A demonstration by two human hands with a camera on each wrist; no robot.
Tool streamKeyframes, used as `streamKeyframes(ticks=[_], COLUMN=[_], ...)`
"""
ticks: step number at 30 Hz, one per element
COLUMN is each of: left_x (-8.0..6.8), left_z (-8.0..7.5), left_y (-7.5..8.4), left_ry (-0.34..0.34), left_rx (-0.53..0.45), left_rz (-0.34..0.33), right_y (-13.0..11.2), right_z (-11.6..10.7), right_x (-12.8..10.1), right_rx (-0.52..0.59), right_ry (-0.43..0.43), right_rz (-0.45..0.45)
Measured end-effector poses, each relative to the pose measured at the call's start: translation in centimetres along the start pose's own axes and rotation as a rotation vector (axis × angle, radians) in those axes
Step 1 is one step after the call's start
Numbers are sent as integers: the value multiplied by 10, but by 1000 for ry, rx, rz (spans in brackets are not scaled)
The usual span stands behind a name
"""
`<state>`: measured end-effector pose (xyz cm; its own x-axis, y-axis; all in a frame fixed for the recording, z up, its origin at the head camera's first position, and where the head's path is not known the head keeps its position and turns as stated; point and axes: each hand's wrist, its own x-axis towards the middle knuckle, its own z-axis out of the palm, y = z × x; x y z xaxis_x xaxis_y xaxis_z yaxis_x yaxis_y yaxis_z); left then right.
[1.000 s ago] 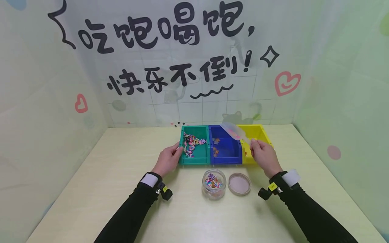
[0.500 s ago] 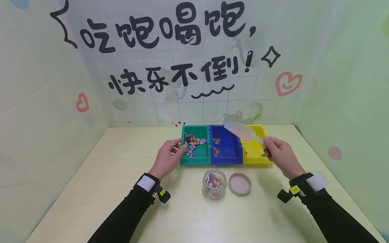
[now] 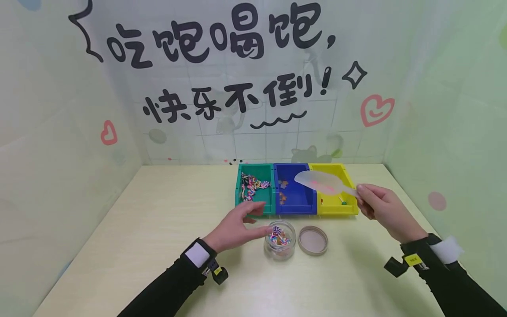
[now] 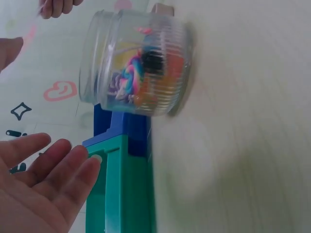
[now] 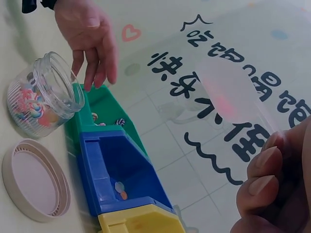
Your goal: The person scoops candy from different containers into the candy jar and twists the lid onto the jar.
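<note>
My right hand (image 3: 390, 211) pinches the handle of a translucent scoop (image 3: 317, 179), raised over the blue and yellow bins. Something pink shows in its bowl. My left hand (image 3: 237, 224) is spread, with its thumb tip overlapping the rim of a clear glass jar (image 3: 279, 253) in the head view. In the left wrist view those fingers (image 4: 73, 165) are apart from the glass jar. Inside the jar lie swirl lollipop charms (image 5: 35, 104) and orange and brown bits. To the jar's right, a pale pink lid (image 3: 313, 241) lies inner side up.
Behind the jar stand joined bins: a green bin (image 3: 259, 208) with several swirl charms, a blue bin (image 3: 295, 208) with a few bear-shaped pieces, and a yellow bin (image 3: 336, 209) with small red and green bits. A printed backdrop (image 3: 222, 145) rises behind the table (image 3: 170, 198).
My left hand has left the green bin and come forward and right to the jar. My right hand has carried the scoop right and toward me, away from the yellow bin.
</note>
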<state>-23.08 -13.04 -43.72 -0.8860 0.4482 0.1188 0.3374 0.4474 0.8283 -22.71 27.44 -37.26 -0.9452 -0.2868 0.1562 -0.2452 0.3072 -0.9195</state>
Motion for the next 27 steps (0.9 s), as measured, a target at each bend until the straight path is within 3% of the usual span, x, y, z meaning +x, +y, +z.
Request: streamKeyframes(ticks=[6,10,17,27], left_x=[-1,1,4,5], left_z=[18,28,34,36], left_y=[-4,-7,-6,-6], left_ry=[-116,-155,-151,-156], left_rx=[-21,-18,27,42], left_rz=[-21,-38,-19,-31], right_y=[1,1,-5,-14], right_z=[-4,-6,-7,1], right_x=[-8,-11,-12,-8], right_rx=[-15,-30,-65,-134], right_ry=[-48,-75,-121,-172], right_rz=[-47,-66,-110,2])
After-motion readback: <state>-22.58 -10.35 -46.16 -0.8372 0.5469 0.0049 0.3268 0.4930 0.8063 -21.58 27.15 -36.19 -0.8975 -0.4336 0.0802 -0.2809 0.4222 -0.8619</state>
